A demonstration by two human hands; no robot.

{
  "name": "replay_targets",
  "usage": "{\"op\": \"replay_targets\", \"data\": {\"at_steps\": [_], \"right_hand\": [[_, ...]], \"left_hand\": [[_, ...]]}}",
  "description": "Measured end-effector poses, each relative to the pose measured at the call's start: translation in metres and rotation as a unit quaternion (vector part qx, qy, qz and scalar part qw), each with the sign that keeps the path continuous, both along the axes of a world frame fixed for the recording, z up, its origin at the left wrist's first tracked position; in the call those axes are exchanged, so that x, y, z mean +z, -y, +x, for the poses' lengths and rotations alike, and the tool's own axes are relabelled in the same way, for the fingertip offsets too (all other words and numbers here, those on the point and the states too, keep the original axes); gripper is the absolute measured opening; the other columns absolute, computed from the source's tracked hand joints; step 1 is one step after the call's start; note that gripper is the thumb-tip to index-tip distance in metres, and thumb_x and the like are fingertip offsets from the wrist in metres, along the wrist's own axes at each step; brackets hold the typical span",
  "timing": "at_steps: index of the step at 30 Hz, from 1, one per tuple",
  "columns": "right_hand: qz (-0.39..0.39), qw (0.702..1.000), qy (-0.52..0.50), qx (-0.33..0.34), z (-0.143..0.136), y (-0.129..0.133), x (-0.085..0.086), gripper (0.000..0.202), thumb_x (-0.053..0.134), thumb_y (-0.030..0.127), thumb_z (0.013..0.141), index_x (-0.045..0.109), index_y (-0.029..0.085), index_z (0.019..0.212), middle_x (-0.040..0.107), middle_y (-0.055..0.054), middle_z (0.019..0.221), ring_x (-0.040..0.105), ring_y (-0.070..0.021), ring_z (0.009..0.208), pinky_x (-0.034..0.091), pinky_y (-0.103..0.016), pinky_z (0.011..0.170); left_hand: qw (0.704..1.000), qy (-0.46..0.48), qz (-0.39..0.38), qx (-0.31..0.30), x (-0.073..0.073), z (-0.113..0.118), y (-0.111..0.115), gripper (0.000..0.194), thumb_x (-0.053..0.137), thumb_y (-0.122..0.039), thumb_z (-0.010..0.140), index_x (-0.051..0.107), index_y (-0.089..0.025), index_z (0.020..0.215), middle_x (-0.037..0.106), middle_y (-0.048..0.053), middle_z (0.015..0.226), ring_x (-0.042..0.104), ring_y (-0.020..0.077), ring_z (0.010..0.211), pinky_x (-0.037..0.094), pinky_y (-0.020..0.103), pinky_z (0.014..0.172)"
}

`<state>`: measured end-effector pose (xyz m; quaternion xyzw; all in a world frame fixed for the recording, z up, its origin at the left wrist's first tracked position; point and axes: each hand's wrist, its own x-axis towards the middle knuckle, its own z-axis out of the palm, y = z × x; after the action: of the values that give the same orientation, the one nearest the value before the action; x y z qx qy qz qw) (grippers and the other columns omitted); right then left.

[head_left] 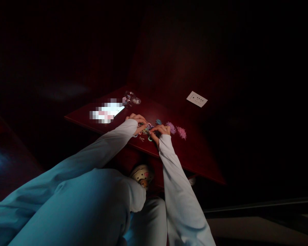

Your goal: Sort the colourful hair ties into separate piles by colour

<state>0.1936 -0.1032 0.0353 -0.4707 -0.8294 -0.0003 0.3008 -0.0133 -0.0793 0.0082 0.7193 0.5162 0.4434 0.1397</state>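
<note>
- Pale blue sleeves (74,191) fill the lower left, nearest the camera; both arms reach forward and up from them to a dark red table (195,153).
- Below the table edge, between the arms, sits a small cream-coloured round object with a pinkish mark (143,174); what it is cannot be told.
- Two pink-purple tufts (176,130) lie on the table just to the right of the hands, one beside the other.
- At the far end stand clear round containers (131,98), beside a bright blurred patch (106,112).
- On the dark surface further right is a white outlet plate (196,99), well apart from the hands.
- Small coloured pieces (145,132), pink, green and blue, lie scattered on the table right at and under the hands; a blue one (158,121) sits just beyond them.
- Left hand (138,122): wrist bent, fingers curled down onto the pieces, seemingly pinching one, though it is too small and dim to be sure.
- Right hand (160,130): fingers bent inward toward the left hand, tips meeting it over the same pieces; whether they grip anything cannot be told.
- Both hands are close together, almost touching, near the table's front edge.
</note>
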Motion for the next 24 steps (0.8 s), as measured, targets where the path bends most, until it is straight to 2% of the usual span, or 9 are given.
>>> {"op": "replay_targets", "data": {"at_steps": [8, 13, 17, 24], "right_hand": [[0.01, 1.0, 0.012, -0.003, -0.0001, -0.002, -0.0016, 0.019, 0.069, 0.043, 0.099, 0.079, 0.027, 0.097, 0.074, -0.004, 0.1, 0.057, -0.0236, 0.106, 0.04, -0.036, 0.097], [0.017, 1.0, 0.018, -0.002, -0.0003, -0.0015, -0.0017, 0.02, 0.068, 0.043, 0.1, 0.079, 0.027, 0.097, 0.074, -0.004, 0.099, 0.056, -0.0241, 0.106, 0.04, -0.036, 0.097], [0.007, 1.0, 0.016, -0.001, -0.0003, -0.0011, 0.0, 0.019, 0.068, 0.042, 0.1, 0.079, 0.027, 0.098, 0.074, -0.005, 0.1, 0.056, -0.0245, 0.107, 0.041, -0.036, 0.099], [-0.01, 0.999, -0.029, -0.038, 0.0008, -0.0031, -0.0031, 0.027, 0.06, 0.044, 0.104, 0.078, 0.027, 0.115, 0.074, -0.005, 0.102, 0.055, -0.025, 0.105, 0.043, -0.036, 0.096]], "left_hand": [[1.0, -0.014, -0.004, -0.011, -0.0031, 0.0021, -0.0026, 0.014, 0.072, -0.042, 0.091, 0.083, -0.034, 0.09, 0.079, -0.002, 0.118, 0.056, 0.0269, 0.116, 0.037, 0.045, 0.099], [0.998, -0.027, 0.002, -0.062, -0.0018, -0.0026, -0.0013, 0.014, 0.072, -0.043, 0.091, 0.083, -0.034, 0.09, 0.078, -0.003, 0.121, 0.057, 0.0264, 0.117, 0.037, 0.044, 0.099], [0.997, -0.025, 0.005, -0.071, -0.0005, -0.0053, 0.0003, 0.014, 0.071, -0.042, 0.091, 0.082, -0.032, 0.088, 0.079, -0.002, 0.12, 0.059, 0.0262, 0.116, 0.038, 0.044, 0.099], [0.998, -0.013, 0.004, -0.054, 0.0008, -0.003, 0.0004, 0.014, 0.071, -0.041, 0.091, 0.081, -0.031, 0.089, 0.079, -0.001, 0.118, 0.058, 0.0263, 0.114, 0.038, 0.044, 0.1]]}}
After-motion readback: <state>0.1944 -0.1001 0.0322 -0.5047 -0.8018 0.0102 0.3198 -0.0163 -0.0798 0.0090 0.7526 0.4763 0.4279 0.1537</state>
